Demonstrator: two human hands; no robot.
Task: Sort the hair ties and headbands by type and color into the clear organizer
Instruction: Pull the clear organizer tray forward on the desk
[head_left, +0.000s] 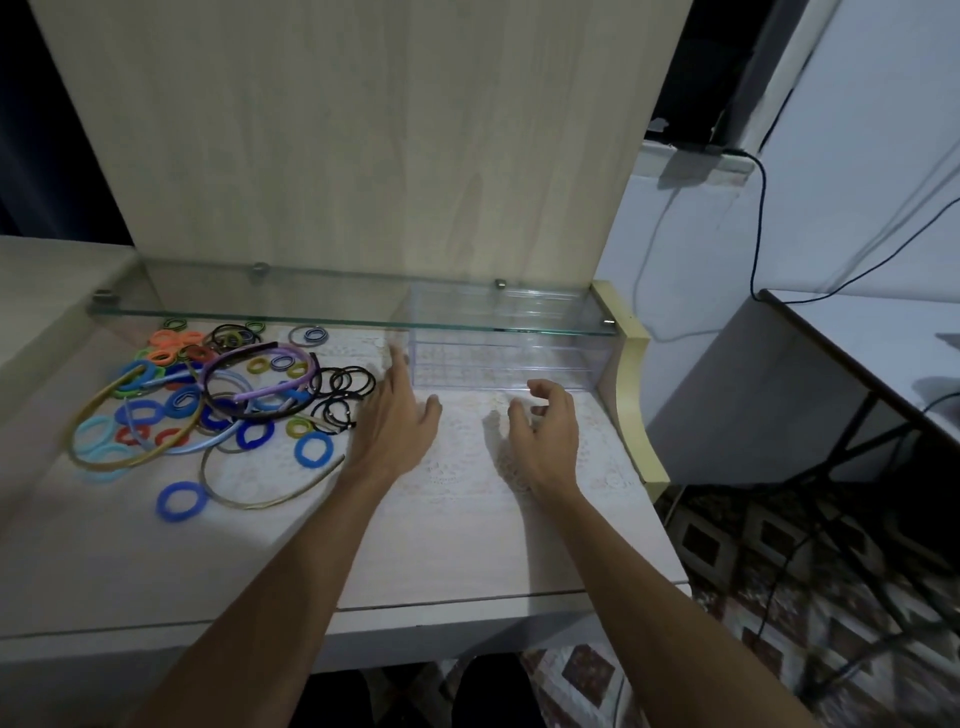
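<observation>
Nearest you, the pale wood-grain tabletop (260, 571) ran out from its front edge, with a patterned tiled floor (779, 597) showing below to the right. Your two bare forearms reached forward over a lace-patterned mat (457, 467) laid on the table.

Your left hand (395, 421) was flat and spread, fingers straight, its fingertips near the left corner of the clear organizer (509, 358). Your right hand (545, 431) hovered with fingers loosely curled and apart, holding nothing, just before the organizer's front wall.

To your left lay the heap of hair ties and headbands (208, 395). You had five headbands that could be made out: one gold (104, 462), one olive (270, 501), one black (228, 358), one lilac (280, 389), one light blue (192, 447). Two blue fabric ties (182, 501) lay apart from the heap, nearest you. The thin black elastics (343, 395) sat in a cluster beside your left hand; their number could not be told, nor that of the mixed ties in the heap.

Beyond, the organizer stood under a glass shelf (311, 312), against an upright wooden panel (363, 130). Off right were a white wall (857, 130), black cables (761, 218) and a second table (883, 332).
</observation>
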